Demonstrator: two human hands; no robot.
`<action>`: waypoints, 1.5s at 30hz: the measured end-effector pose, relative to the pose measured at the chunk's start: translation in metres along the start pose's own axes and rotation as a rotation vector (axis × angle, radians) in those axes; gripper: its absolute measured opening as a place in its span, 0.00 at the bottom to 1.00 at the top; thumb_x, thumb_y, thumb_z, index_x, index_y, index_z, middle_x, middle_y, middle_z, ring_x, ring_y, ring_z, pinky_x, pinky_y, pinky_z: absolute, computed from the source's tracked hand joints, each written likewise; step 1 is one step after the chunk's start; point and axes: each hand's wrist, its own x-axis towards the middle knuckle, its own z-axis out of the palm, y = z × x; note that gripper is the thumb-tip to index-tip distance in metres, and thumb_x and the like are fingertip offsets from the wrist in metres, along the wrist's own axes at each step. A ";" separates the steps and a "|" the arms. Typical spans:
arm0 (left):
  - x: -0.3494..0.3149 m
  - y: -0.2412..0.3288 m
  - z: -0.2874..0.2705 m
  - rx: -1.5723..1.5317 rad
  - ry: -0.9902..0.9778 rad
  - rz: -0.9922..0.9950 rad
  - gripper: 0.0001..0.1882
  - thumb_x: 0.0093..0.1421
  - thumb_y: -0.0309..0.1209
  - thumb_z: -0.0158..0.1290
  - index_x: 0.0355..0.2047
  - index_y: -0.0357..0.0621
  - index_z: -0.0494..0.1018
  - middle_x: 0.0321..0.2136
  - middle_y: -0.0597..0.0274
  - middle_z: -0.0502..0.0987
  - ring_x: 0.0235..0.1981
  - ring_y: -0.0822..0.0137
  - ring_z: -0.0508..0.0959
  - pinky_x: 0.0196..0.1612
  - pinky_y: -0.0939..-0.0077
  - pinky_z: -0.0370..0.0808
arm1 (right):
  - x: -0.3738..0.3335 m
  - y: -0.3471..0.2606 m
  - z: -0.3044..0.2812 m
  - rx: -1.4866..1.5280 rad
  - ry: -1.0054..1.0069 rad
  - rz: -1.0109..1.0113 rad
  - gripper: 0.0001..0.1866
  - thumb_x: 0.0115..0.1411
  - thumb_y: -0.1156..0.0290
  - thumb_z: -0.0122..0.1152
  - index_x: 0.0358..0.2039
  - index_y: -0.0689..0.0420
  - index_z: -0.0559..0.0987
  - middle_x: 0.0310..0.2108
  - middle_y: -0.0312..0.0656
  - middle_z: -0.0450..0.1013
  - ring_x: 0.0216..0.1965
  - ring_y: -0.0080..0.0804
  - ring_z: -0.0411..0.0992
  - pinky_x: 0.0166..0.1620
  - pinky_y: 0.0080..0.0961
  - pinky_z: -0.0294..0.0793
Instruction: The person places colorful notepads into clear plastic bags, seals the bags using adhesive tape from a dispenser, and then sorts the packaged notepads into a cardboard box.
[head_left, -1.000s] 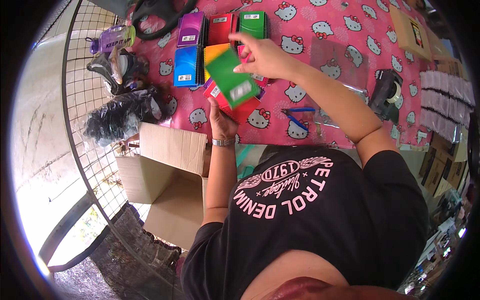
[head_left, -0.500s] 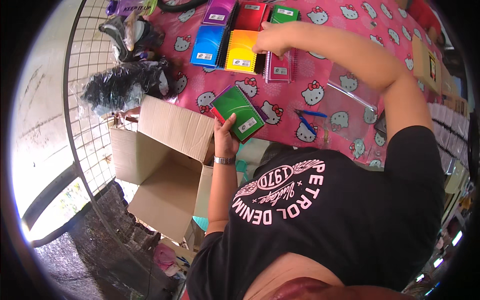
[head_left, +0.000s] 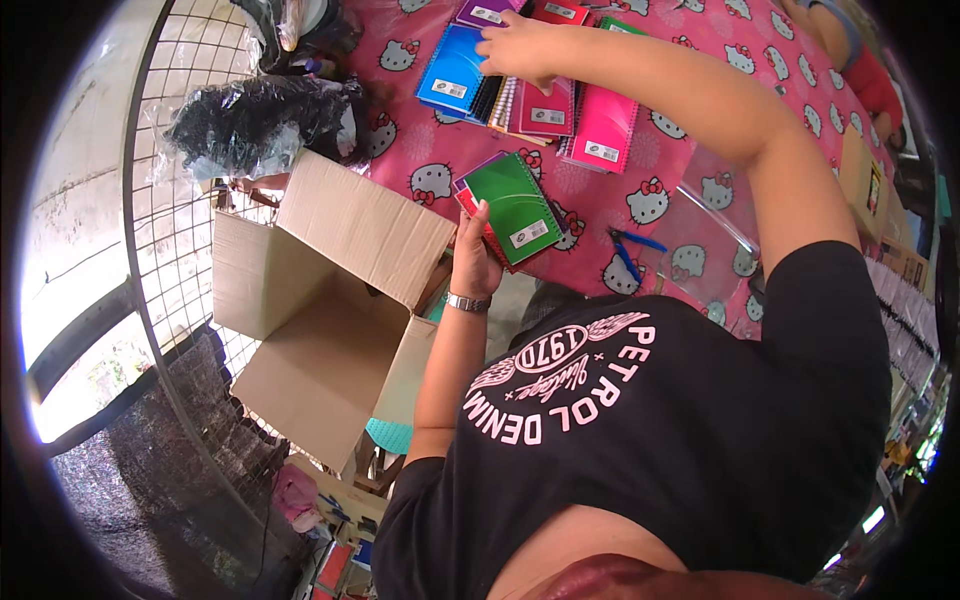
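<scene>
My left hand (head_left: 478,256) grips a small stack of spiral notebooks. A green notebook (head_left: 510,208) lies on top, with red and purple edges showing beneath it. My right hand (head_left: 522,50) is stretched over the notebook piles at the far side of the table. Under its palm it holds a dark pink notebook (head_left: 546,112), which overlaps the yellow pile (head_left: 505,108). Its fingertips reach the right edge of a blue notebook (head_left: 452,75); whether they touch it I cannot tell. A bright pink notebook (head_left: 603,130) lies right of the dark pink one.
Purple (head_left: 482,14), red (head_left: 560,12) and green (head_left: 622,26) notebooks lie farther back. Blue-handled pliers (head_left: 632,250) and a clear plastic sheet (head_left: 715,235) rest on the pink tablecloth (head_left: 430,182). An opened cardboard box (head_left: 325,365) stands left; black plastic-wrapped goods (head_left: 265,125) lie behind it.
My right hand has moved left from the yellow notebooks toward the blue ones, carrying the dark pink notebook over the yellow pile. My left hand still grips its stack. The whole view has shifted slightly.
</scene>
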 end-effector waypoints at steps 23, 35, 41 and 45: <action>-0.017 -0.030 -0.017 0.087 -0.078 -0.186 0.29 0.52 0.31 0.57 0.54 0.46 0.61 0.45 0.58 0.72 0.45 0.62 0.76 0.47 0.64 0.76 | 0.102 0.002 -0.025 0.264 -0.090 0.152 0.23 0.49 0.75 0.60 0.49 0.48 0.73 0.46 0.36 0.73 0.55 0.39 0.65 0.62 0.62 0.46; -0.004 -0.068 0.046 0.121 -0.191 -0.195 0.48 0.53 0.70 0.39 0.62 0.47 0.53 0.59 0.54 0.62 0.57 0.55 0.66 0.57 0.56 0.66 | -0.134 -0.151 -0.003 0.454 0.505 0.141 0.23 0.47 0.62 0.65 0.45 0.54 0.76 0.47 0.39 0.70 0.54 0.39 0.65 0.61 0.52 0.51; 0.007 -0.114 0.125 0.300 -0.490 -0.240 0.36 0.51 0.31 0.56 0.59 0.43 0.53 0.51 0.50 0.68 0.50 0.55 0.72 0.53 0.60 0.71 | -0.282 -0.215 0.094 1.706 0.715 1.142 0.49 0.44 0.60 0.72 0.61 0.62 0.54 0.57 0.56 0.60 0.58 0.46 0.60 0.60 0.36 0.58; 0.037 -0.159 0.168 0.750 -0.769 -0.077 0.39 0.44 0.19 0.62 0.55 0.42 0.56 0.50 0.55 0.68 0.51 0.63 0.70 0.55 0.67 0.68 | -0.332 -0.228 0.131 1.654 0.829 1.098 0.50 0.43 0.71 0.71 0.63 0.60 0.49 0.55 0.53 0.62 0.58 0.42 0.62 0.58 0.33 0.62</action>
